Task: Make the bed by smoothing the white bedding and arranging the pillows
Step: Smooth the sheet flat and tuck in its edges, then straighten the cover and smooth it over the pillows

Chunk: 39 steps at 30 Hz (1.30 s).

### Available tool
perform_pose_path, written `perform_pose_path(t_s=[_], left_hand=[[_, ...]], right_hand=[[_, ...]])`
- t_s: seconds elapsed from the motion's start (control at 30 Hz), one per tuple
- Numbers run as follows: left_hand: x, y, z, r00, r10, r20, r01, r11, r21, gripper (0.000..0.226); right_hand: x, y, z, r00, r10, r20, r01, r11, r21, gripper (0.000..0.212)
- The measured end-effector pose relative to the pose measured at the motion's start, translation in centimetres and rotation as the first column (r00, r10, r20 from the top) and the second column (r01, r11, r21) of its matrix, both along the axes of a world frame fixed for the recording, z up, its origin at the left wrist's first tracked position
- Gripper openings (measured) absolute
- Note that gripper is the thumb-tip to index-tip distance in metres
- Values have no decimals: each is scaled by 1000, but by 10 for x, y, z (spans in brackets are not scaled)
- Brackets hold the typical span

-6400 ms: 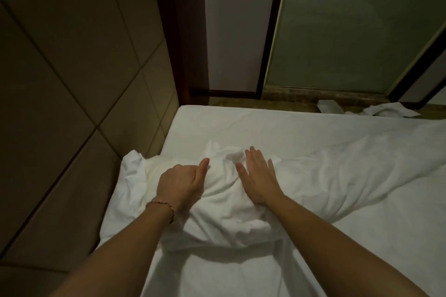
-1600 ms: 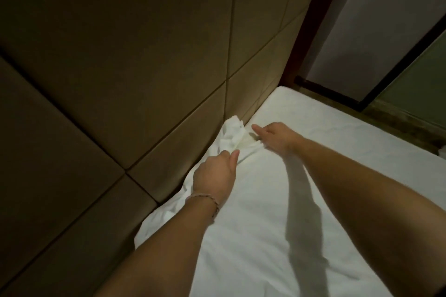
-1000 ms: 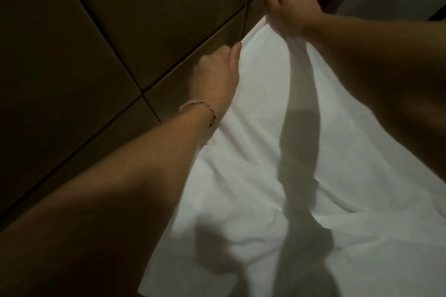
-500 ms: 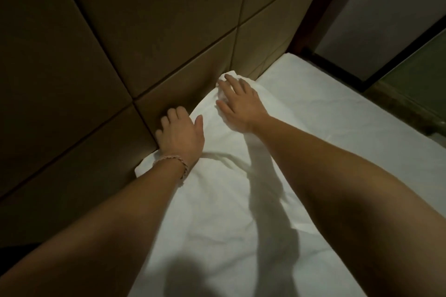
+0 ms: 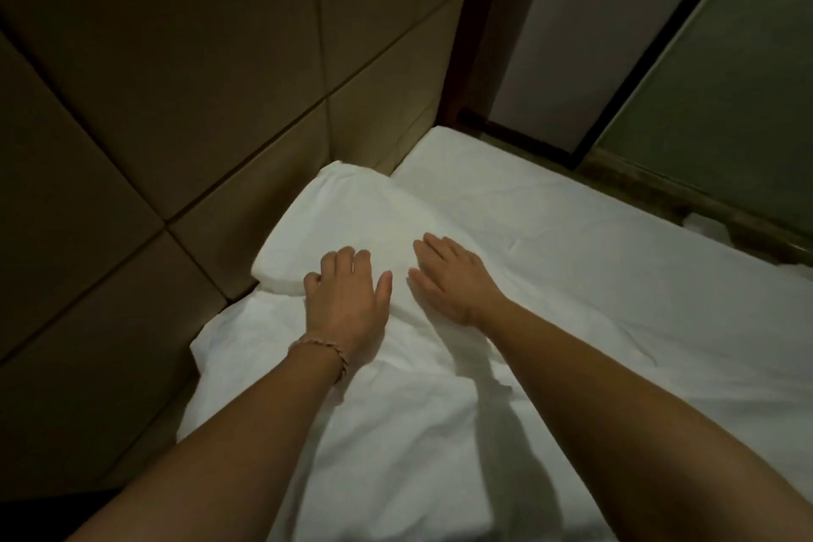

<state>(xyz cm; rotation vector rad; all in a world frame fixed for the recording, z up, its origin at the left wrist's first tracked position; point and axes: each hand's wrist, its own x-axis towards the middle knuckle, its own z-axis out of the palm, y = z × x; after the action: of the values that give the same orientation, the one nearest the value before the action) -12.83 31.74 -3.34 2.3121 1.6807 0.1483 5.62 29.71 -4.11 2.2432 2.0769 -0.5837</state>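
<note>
1. Left hand (image 5: pixel 345 299): palm down on the white bedding (image 5: pixel 440 431), fingers slightly curled at the tips, resting at the near edge of the pillow (image 5: pixel 352 224). It holds nothing. A bracelet (image 5: pixel 323 350) sits on that wrist.
2. Right hand (image 5: pixel 453 277): flat, fingers straight and loosely spread, pressing on the cloth just beside the left hand. It holds nothing.
3. Pillow: lies at the head of the bed, pushed up against the padded headboard (image 5: pixel 198 101), its far corner near where the headboard ends. It looks thin and soft.
4. Bedding: covers the mattress (image 5: pixel 572 233) from the pillow toward the camera. Creases run under and below both hands, and a loose, bunched edge hangs at the headboard side, lower left.
5. Handling, my read: thin cotton-like cloth, light, limp, no stiffness. It will slide over the mattress and wrinkle again if dragged with one hand only. Not fragile and not slippery against skin.
6. Where to hold: flat palms for smoothing, sweeping outward from the centre. To reposition it, pinch the loose edge or corner near the headboard, both hands spread apart, and pull evenly.
7. Pillow grip: take it by the two short ends or corners. A grab at the middle would fold it.
8. Risk: pressing on the pillow edge while pulling the cloth would trap the fabric.
</note>
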Motion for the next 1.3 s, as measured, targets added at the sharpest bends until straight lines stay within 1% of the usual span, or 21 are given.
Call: perform_pose_path(t_s=[0.07, 0.2, 0.33, 0.5, 0.6, 0.7, 0.73, 0.8, 0.83, 0.9, 0.93, 1.03, 1.1, 1.13, 1.2, 1.23, 1.3], left_hand=[[20, -19, 11, 997, -75, -14, 75, 997, -22, 54], [68, -71, 43, 973, -229, -10, 229, 973, -35, 56], [117, -133, 81, 928, -373, -8, 372, 927, -46, 59], [170, -218, 125, 859, -512, 18, 511, 855, -89, 62], [198, -272, 149, 804, -594, 36, 594, 798, -97, 62], [223, -323, 171, 742, -669, 47, 670, 736, -95, 63], [230, -340, 178, 718, -694, 50, 696, 712, -93, 63], [240, -371, 189, 667, -742, 58, 744, 662, -91, 62], [245, -386, 193, 640, -766, 62, 768, 635, -86, 61], [252, -416, 201, 592, -803, 73, 806, 586, -85, 59], [254, -431, 204, 573, -816, 80, 819, 567, -84, 59], [259, -475, 211, 525, -846, 94, 851, 519, -78, 57], [262, -504, 214, 504, -858, 97, 864, 500, -65, 58], [264, -517, 216, 496, -863, 98, 868, 493, -57, 58], [272, -543, 221, 493, -864, 103, 870, 491, -51, 60], [278, -556, 224, 495, -862, 107, 869, 493, -44, 61], [290, -585, 232, 500, -859, 113, 865, 500, -29, 62]], right_hand=[[30, -42, 8, 997, -59, 42, 60, 998, -22, 62], [86, -134, 34, 968, -235, 93, 240, 969, -50, 64], [130, -231, 73, 930, -341, 137, 350, 935, -54, 65], [159, -352, 129, 863, -478, 163, 490, 871, -35, 69], [170, -421, 163, 802, -571, 172, 585, 810, -37, 78], [173, -484, 192, 730, -661, 175, 674, 738, -22, 71], [172, -504, 202, 701, -693, 171, 705, 709, -15, 75], [164, -542, 221, 639, -756, 145, 762, 647, 15, 91], [160, -560, 228, 609, -782, 134, 785, 618, 33, 91], [151, -593, 236, 571, -809, 142, 810, 583, 61, 72], [147, -609, 240, 557, -817, 147, 819, 570, 67, 70], [134, -652, 248, 518, -838, 173, 844, 533, 53, 79], [130, -679, 253, 495, -855, 154, 858, 509, 65, 92], [130, -692, 255, 477, -868, 140, 868, 490, 78, 94], [132, -719, 259, 452, -883, 123, 880, 465, 102, 88], [135, -733, 262, 446, -887, 118, 883, 457, 107, 92], [143, -763, 269, 436, -892, 118, 888, 448, 101, 110]])
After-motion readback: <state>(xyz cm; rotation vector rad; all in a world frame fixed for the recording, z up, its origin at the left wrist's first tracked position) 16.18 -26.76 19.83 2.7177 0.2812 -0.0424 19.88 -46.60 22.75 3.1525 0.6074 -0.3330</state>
